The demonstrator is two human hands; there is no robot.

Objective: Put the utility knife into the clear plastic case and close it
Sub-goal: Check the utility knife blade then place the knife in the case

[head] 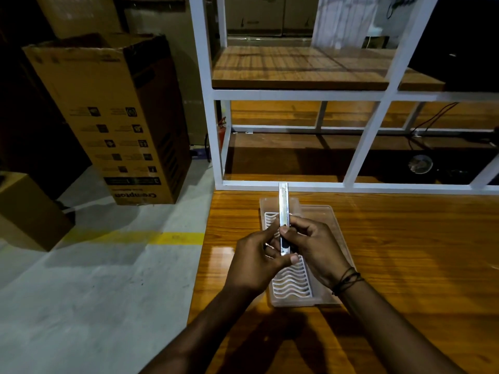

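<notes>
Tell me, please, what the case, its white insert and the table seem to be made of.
Case: clear plastic, slightly frosted; the table shows through it.
White insert: seemingly moulded plastic, matte, with wavy ribs.
Table: wood or wood-look laminate, glossy; grain lines and a bright reflection show, but which one I cannot tell.

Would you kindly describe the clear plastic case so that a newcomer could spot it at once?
Find the glossy wooden table below the white shelving frame. Near its left edge, under both hands, lies the clear plastic case, open. Its white wavy-ribbed insert sets it apart.
</notes>
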